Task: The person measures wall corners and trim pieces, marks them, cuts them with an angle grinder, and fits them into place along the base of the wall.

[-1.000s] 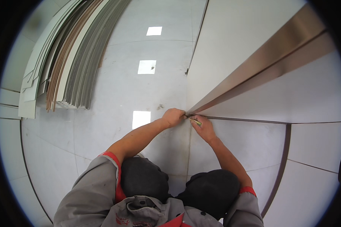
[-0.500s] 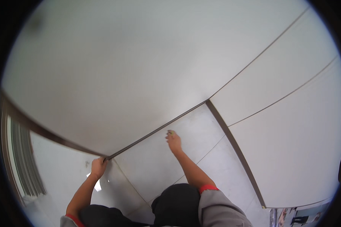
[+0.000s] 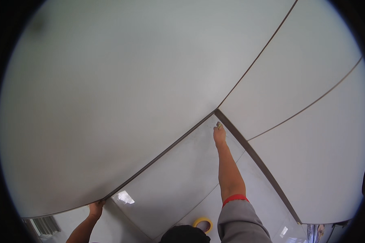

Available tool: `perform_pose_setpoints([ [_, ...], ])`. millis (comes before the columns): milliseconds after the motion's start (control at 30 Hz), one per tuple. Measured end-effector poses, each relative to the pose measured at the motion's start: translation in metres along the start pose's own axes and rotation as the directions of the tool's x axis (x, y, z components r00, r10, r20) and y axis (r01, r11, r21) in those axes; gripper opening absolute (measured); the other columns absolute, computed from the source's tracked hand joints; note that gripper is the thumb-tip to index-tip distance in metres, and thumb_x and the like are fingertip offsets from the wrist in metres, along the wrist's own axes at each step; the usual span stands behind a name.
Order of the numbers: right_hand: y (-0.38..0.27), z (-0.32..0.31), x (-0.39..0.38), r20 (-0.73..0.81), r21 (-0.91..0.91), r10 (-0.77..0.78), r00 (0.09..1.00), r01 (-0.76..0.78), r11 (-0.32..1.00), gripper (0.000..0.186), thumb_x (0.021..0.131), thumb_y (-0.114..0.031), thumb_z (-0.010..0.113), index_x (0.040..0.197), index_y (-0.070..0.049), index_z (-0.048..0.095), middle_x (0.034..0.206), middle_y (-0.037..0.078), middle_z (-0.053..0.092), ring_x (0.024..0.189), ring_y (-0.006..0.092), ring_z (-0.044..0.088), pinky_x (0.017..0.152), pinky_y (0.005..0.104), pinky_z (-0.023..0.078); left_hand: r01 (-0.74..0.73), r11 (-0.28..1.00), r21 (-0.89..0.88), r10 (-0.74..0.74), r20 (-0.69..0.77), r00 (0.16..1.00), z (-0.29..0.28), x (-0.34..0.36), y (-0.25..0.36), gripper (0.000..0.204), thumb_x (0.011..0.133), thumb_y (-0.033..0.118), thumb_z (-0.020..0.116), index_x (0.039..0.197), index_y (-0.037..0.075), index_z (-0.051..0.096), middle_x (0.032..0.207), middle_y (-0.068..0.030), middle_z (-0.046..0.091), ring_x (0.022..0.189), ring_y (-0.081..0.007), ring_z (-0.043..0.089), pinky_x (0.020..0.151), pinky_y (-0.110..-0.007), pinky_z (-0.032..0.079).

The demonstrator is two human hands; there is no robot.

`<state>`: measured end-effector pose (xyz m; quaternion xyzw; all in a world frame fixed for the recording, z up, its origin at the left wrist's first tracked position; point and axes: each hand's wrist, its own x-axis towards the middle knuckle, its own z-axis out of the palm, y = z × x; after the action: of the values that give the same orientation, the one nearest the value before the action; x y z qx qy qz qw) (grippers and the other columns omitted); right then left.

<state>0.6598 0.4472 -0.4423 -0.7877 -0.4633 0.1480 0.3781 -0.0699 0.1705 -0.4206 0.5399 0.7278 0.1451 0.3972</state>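
Observation:
A dark skirting strip (image 3: 160,156) runs along the foot of a large pale wall (image 3: 121,101), up to the inner corner. At the strip's near left end, my left hand (image 3: 95,209) is closed at the wall's edge, its fingertips partly hidden there. My right hand (image 3: 220,137) reaches out to the inner corner, low over the tiled floor (image 3: 178,178). Its fingers are closed on a small yellowish piece (image 3: 219,124), too small to name. A second dark skirting strip (image 3: 257,159) lies just to the right of this hand.
A yellow roll of tape (image 3: 204,219) lies on the floor beside my black-clad knee (image 3: 184,235). To the right stands another pale wall (image 3: 308,158) with thin dark seams. Grey ribbed material (image 3: 46,225) shows past the wall's edge at lower left.
My right hand has moved forward and right, from mid-strip to the inner corner. With the view shifted, my left hand appears lower, still at the strip's end. The tape roll has come into view.

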Motion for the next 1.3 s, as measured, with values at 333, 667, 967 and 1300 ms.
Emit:
perform_pose_setpoints([
  [333, -0.018, 0.028, 0.082, -0.036, 0.400, 0.102, 0.994, -0.079, 0.913, 0.053, 0.090, -0.012, 0.045, 0.141, 0.003, 0.050, 0.130, 0.029, 0.060, 0.122, 0.0437, 0.057, 0.104, 0.0432, 0.043, 0.354, 0.868, -0.349, -0.374, 0.009, 0.927, 0.015, 0.009, 0.019, 0.032, 0.080, 0.001, 0.070, 0.109, 0.008, 0.059, 0.096, -0.0033, 0.061, 0.080, -0.0143, 0.061, 0.059, -0.029, 0.054],
  [667, -0.029, 0.036, 0.085, -0.124, 0.357, 0.142, 0.982, -0.089, 0.930, 0.052, 0.091, -0.011, 0.046, 0.141, 0.003, 0.049, 0.122, 0.028, 0.064, 0.112, 0.0400, 0.062, 0.097, 0.0427, 0.047, 0.335, 0.883, -0.328, -0.361, -0.020, 0.932, 0.016, 0.002, 0.000, 0.040, 0.083, 0.004, 0.069, 0.122, 0.007, 0.062, 0.110, -0.0088, 0.069, 0.090, -0.0199, 0.067, 0.064, -0.032, 0.057],
  [967, 0.001, 0.043, 0.089, -0.131, 0.414, 0.061, 0.989, -0.002, 0.910, 0.048, 0.092, -0.012, 0.046, 0.137, 0.003, 0.053, 0.124, 0.025, 0.065, 0.117, 0.0354, 0.062, 0.100, 0.0410, 0.046, 0.105, 0.925, 0.365, -0.109, -0.009, 0.994, -0.086, -0.084, -0.056, 0.024, 0.086, 0.018, 0.067, 0.103, 0.002, 0.075, 0.082, -0.0163, 0.073, 0.075, -0.0272, 0.071, 0.071, -0.039, 0.055],
  [1300, -0.027, -0.034, -0.179, 0.609, 0.434, -0.217, 0.763, -0.092, 0.896, 0.024, 0.100, -0.019, 0.047, 0.113, -0.004, 0.060, 0.092, 0.007, 0.068, 0.071, 0.0167, 0.065, 0.064, 0.0306, 0.053, 0.404, 0.863, 0.305, -0.485, 0.274, 0.830, -0.159, -0.179, -0.026, 0.021, 0.097, 0.016, 0.060, 0.102, 0.000, 0.072, 0.088, -0.0105, 0.070, 0.078, -0.0163, 0.062, 0.070, -0.034, 0.053],
])
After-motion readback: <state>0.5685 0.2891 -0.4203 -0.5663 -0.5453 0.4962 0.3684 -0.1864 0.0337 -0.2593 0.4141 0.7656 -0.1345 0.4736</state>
